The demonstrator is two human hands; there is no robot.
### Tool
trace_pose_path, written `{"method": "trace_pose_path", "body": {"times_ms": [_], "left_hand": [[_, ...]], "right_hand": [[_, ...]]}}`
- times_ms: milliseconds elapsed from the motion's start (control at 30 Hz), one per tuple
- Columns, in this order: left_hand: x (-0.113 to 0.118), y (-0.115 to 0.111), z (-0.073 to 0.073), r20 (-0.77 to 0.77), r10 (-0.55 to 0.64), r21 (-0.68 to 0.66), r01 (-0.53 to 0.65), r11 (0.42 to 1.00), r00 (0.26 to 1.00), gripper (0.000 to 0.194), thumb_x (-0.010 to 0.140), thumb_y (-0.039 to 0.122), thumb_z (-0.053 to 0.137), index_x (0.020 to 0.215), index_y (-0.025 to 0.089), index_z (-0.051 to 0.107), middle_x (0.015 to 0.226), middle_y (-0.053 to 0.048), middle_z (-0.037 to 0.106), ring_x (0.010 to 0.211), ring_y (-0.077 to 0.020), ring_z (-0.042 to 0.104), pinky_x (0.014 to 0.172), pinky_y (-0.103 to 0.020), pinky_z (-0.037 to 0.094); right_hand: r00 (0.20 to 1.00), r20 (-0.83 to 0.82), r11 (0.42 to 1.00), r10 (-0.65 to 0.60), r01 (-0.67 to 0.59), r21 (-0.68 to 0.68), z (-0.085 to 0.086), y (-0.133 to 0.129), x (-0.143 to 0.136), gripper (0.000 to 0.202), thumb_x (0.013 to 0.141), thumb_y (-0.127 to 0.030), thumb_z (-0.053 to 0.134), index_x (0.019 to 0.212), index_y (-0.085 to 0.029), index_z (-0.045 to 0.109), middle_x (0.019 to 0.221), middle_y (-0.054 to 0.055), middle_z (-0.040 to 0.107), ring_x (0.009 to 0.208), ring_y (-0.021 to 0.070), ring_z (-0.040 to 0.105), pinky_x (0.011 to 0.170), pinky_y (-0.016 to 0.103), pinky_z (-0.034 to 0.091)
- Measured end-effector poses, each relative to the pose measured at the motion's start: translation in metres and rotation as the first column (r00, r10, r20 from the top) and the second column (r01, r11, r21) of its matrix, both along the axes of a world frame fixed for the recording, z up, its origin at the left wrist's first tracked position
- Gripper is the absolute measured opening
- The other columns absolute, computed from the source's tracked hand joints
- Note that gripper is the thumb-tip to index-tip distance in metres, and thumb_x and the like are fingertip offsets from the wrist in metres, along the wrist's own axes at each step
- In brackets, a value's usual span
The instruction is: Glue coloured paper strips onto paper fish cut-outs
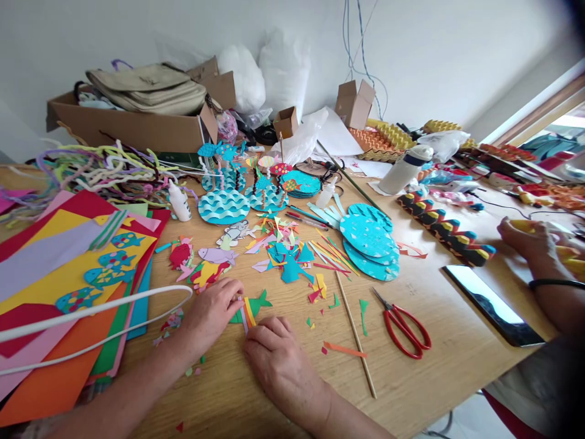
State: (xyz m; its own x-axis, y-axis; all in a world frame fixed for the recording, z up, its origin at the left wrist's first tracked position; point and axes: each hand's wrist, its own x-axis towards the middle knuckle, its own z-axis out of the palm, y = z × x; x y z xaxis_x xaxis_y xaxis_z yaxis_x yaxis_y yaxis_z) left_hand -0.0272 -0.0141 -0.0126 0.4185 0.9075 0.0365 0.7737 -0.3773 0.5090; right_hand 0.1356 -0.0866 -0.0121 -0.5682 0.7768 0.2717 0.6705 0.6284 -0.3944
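Closest to me, the right hand point(286, 366) lay low on the table point(219, 402), fingers curled together over the lower ends of the paper strips point(249, 312), lilac and yellow-orange. Opposite it, the left hand point(218, 305) had its fingers bunched narrowly at their upper ends; I could not tell whether either hand pinched the strips or merely pressed them. The strips crossed the green paper fish point(260, 302), which lay flat on the wood between the two hands, its forked tail pointing away to the right.

The fish looked nearly weightless, thin and bendable, apt to crease or tear and to slide on the smooth top. The tail and the body's outer edge seemed the best places to hold it; the narrow strips would probably want a light touch near their ends. The fingers covered much of its front, so its head and outline escaped me.

To the right lay red-handled scissors point(406, 329) and a thin stick point(356, 335). A white looped band point(95, 306) ran out of view at the left, its purpose unclear. Further right, a co-worker's hand point(532, 241) partly concealed something yellow, and dark blur swallowed that corner. Beyond, wave-patterned discs point(223, 207) stood crowded with paper fish, some masking others.
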Motion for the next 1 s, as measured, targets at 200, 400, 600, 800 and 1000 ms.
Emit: {"method": "trace_pose_path", "body": {"times_ms": [200,400,600,800,1000], "left_hand": [[0.000,-0.001,0.000,-0.012,-0.032,0.011,0.032,0.999,0.999,0.013,0.078,0.011,0.049,0.068,0.020,0.048,0.073,0.002,0.051,0.069,-0.0152,0.049,0.062,-0.026,0.037],[-0.001,-0.002,0.004,-0.033,-0.068,0.021,0.069,0.997,0.997,0.015,0.081,0.012,0.046,0.069,0.019,0.053,0.075,0.000,0.053,0.071,-0.0150,0.050,0.064,-0.026,0.038],[-0.007,-0.015,0.008,-0.002,-0.153,0.055,0.153,0.987,0.988,0.020,0.083,0.009,0.040,0.083,0.019,0.058,0.084,-0.002,0.059,0.079,-0.0155,0.054,0.071,-0.028,0.045],[-0.013,-0.034,0.004,-0.026,-0.301,0.166,0.301,0.939,0.953,0.043,0.081,-0.003,0.024,0.100,0.021,0.055,0.105,-0.001,0.059,0.100,-0.0119,0.051,0.088,-0.026,0.044],[-0.013,-0.040,0.003,-0.141,-0.308,0.245,0.334,0.910,0.941,0.039,0.083,0.000,0.027,0.100,0.018,0.057,0.103,-0.003,0.062,0.096,-0.0135,0.055,0.085,-0.025,0.047]], "right_hand": [[1.000,0.013,1.000,0.009,-0.009,-0.010,-0.001,0.000,0.000,0.011,0.088,-0.019,0.047,0.081,-0.017,0.056,0.082,0.001,0.059,0.083,0.0151,0.045,0.075,0.031,0.033],[0.999,0.032,1.000,0.003,-0.004,0.005,0.000,-0.001,0.001,0.013,0.088,-0.018,0.046,0.079,-0.017,0.055,0.081,0.000,0.059,0.083,0.0144,0.045,0.074,0.030,0.033],[1.000,0.022,1.000,0.008,-0.008,-0.011,0.002,-0.001,0.001,0.012,0.088,-0.018,0.046,0.080,-0.017,0.055,0.083,0.000,0.060,0.083,0.0146,0.045,0.074,0.030,0.034],[1.000,0.029,1.000,0.003,-0.003,-0.004,0.000,-0.001,-0.001,0.012,0.087,-0.016,0.046,0.078,-0.016,0.055,0.082,0.001,0.060,0.081,0.0151,0.045,0.073,0.030,0.034],[1.000,0.009,1.000,-0.006,0.006,-0.029,0.009,-0.001,0.002,0.007,0.085,-0.016,0.049,0.085,-0.017,0.056,0.085,0.001,0.061,0.081,0.0148,0.047,0.074,0.029,0.035]]}}
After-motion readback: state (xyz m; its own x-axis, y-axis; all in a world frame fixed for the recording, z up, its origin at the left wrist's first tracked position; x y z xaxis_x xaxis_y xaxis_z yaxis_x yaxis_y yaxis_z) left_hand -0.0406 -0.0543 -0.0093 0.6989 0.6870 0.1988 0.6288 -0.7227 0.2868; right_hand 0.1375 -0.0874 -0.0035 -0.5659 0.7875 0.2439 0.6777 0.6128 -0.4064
